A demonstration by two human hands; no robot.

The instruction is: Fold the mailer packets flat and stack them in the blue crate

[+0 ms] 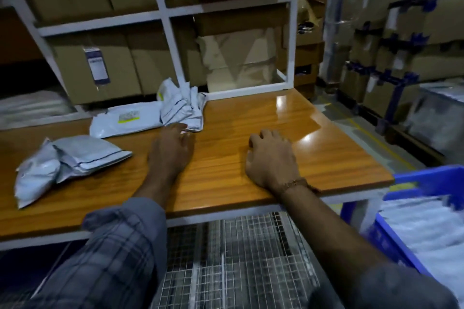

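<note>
Head view: left hand (173, 148) touches crumpled mailer (182, 108); right hand (271, 158) rests on table (326, 148).

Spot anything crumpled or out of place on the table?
Yes: the crumpled grey plastic mailer packets at the back of the wooden table are bunched up, not flat. The left hand reaches toward them.
</note>
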